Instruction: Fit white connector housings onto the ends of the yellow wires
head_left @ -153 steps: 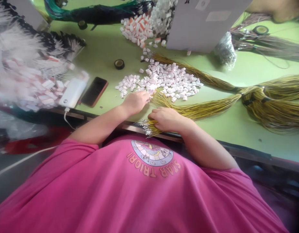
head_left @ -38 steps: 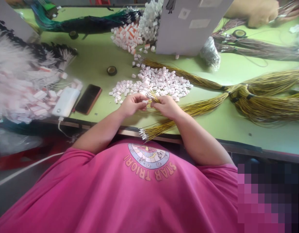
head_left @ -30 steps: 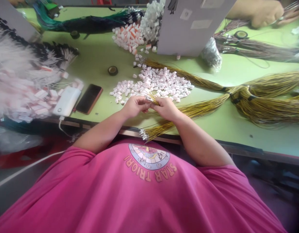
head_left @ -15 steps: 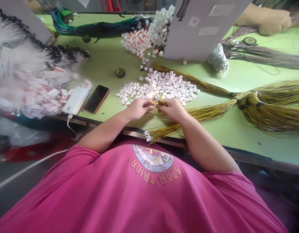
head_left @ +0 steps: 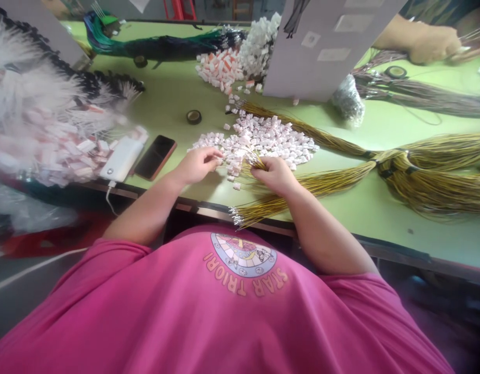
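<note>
My right hand [head_left: 277, 174] is closed around a bunch of thin yellow-and-black wires [head_left: 257, 160], their ends pointing away from me. Just left of the pile of small white connectors [head_left: 263, 136] is my left hand [head_left: 200, 165], thumb and fingers drawn together at the pile's edge. Whatever sits between those fingertips is too small to make out. Below my right hand, more yellow wires [head_left: 271, 209] with silvery tips reach the table's front edge. They join a thick tied bundle [head_left: 438, 179] on the right.
A phone [head_left: 156, 157] and a white power bank [head_left: 122, 158] lie left, beside heaped white-and-pink connectors [head_left: 64, 150]. A tape roll [head_left: 194, 117] sits behind my left hand. A grey panel [head_left: 321, 57] stands at the back; beyond it is another person's hand [head_left: 435, 44].
My left hand has moved left, away from the wires in my right hand, to the connector pile's near left edge. My right hand still grips its wires in about the same place.
</note>
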A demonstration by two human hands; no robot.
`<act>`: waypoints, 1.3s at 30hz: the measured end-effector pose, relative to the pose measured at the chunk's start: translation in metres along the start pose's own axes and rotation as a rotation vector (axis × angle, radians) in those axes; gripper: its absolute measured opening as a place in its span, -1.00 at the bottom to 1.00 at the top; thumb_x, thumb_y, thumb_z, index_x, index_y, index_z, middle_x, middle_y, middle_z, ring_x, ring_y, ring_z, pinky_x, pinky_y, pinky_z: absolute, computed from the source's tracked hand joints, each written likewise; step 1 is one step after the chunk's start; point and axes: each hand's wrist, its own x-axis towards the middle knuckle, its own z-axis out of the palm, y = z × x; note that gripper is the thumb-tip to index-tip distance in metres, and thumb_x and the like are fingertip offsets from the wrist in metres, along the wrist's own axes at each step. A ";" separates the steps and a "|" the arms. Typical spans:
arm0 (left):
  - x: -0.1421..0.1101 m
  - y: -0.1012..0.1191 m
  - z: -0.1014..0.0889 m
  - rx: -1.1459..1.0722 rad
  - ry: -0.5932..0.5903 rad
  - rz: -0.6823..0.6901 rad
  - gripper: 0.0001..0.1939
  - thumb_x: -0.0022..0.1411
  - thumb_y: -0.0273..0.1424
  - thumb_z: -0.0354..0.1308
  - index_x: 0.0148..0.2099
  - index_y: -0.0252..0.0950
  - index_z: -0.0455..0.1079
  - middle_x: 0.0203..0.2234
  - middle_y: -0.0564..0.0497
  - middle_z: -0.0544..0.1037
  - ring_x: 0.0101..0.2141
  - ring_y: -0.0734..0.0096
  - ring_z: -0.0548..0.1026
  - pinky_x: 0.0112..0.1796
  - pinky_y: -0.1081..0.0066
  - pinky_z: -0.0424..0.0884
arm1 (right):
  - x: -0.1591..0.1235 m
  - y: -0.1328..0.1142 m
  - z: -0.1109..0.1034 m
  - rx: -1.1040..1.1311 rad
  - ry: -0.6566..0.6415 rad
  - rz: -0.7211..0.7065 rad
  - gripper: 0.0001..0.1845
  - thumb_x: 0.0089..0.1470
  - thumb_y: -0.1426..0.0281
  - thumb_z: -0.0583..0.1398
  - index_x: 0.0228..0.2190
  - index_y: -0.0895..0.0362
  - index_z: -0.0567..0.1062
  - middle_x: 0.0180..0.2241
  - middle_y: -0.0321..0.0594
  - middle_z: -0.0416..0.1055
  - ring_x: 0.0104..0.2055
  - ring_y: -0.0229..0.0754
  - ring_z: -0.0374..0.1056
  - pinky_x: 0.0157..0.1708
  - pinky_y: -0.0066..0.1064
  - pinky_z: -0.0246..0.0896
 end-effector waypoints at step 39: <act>-0.002 -0.037 -0.023 0.248 0.220 -0.066 -0.77 -0.10 -0.43 0.39 -0.37 -0.31 0.43 -0.49 0.02 0.38 -0.31 0.33 0.37 -0.26 0.38 0.24 | -0.002 0.003 -0.003 -0.002 0.024 0.006 -0.69 -0.04 0.21 0.16 -0.64 0.15 0.33 -0.66 -0.36 0.19 -0.55 -0.33 0.04 -0.48 -0.42 -0.06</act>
